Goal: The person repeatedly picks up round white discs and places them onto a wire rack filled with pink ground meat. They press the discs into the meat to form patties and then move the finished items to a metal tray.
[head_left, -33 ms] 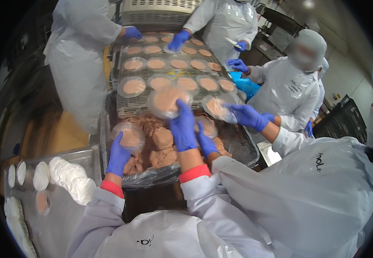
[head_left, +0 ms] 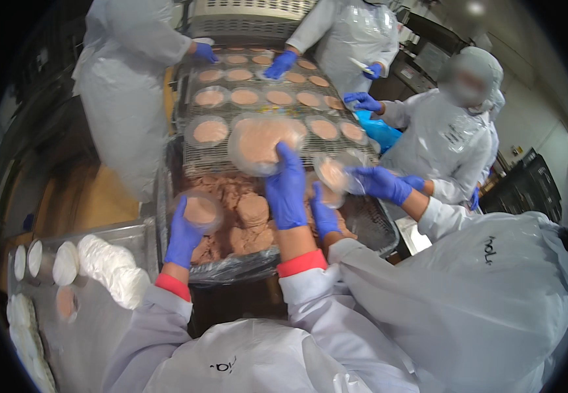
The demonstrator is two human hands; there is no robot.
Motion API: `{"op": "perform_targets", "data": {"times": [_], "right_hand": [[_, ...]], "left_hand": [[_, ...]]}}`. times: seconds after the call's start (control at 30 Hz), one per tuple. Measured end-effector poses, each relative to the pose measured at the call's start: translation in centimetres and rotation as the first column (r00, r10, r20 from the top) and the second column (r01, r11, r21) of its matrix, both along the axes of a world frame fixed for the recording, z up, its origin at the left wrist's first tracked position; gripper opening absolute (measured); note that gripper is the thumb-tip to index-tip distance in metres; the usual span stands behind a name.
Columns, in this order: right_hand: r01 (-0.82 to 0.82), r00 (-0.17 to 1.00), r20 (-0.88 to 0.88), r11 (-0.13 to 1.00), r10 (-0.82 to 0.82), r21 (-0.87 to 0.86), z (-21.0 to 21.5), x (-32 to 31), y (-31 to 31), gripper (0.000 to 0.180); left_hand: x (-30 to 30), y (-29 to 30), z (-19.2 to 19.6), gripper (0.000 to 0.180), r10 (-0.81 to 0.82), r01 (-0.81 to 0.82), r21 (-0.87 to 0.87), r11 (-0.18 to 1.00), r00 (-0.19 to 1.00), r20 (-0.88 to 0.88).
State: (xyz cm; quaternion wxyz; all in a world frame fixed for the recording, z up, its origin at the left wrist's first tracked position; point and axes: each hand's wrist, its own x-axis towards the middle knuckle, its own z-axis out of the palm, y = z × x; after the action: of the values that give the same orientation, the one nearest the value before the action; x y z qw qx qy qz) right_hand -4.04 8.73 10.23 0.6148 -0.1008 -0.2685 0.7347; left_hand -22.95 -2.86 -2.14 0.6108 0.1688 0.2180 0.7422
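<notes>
Blue gloves cover both my hands. My left hand [head_left: 182, 234] grips the edge of a round pale-pink meat patty [head_left: 201, 210] on a clear film disc, over the near left part of a lined crate. My right hand [head_left: 286, 193] has another patty [head_left: 257, 141] on film, blurred, over the near edge of a wire mesh belt [head_left: 199, 157]. It hides part of the belt's near row. Beneath my hands, lumps of ground meat [head_left: 253, 209] fill the crate [head_left: 248, 265]. At my right, a co-worker's gloved hand [head_left: 382, 184] holds a tilted patty [head_left: 331, 173] on film.
Rows of patties [head_left: 278, 97] on film lie along the belt. A metal tray [head_left: 100, 327] at the left bears white disc stacks [head_left: 66, 262] and one patty [head_left: 66, 302]. Co-workers in white stand on both sides; one's second hand [head_left: 324, 211] is close beside my right hand.
My right hand has moved slightly forward over the belt with its patty. The co-worker's patty at my right has tilted more upright. My left hand keeps its hold, and the whole view has shifted a little.
</notes>
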Motion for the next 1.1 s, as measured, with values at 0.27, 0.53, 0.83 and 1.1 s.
{"op": "perform_targets", "data": {"times": [0.27, 0.53, 0.83, 1.1], "right_hand": [[0.102, 0.814, 0.535, 0.963, -0.225, 0.251, -0.8, -3.7, -7.2, 0.04], [-0.114, 0.957, 0.195, 0.896, 0.216, -0.43, -5.3, 0.5, -4.4, 0.054], [-0.138, 0.986, 0.01, 0.86, 0.165, -0.491, -0.3, -1.2, 1.9, 0.069], [-0.159, 0.947, 0.168, 0.855, 0.273, -0.494, -10.7, -0.2, 4.1, 0.046]], "left_hand": [[5.4, -1.6, 11.2, 0.044, 0.03, -0.033, 0.09, 0.995, 0.999, 0.028], [2.5, 0.3, -0.3, 0.047, -0.014, 0.067, -0.186, 0.98, 0.962, 0.272], [2.2, 8.1, 3.1, 0.052, 0.051, -0.055, 0.017, 0.998, 0.985, 0.162], [2.3, -2.1, 2.7, 0.041, 0.274, -0.273, -0.165, 0.948, 0.961, -0.017]]}}
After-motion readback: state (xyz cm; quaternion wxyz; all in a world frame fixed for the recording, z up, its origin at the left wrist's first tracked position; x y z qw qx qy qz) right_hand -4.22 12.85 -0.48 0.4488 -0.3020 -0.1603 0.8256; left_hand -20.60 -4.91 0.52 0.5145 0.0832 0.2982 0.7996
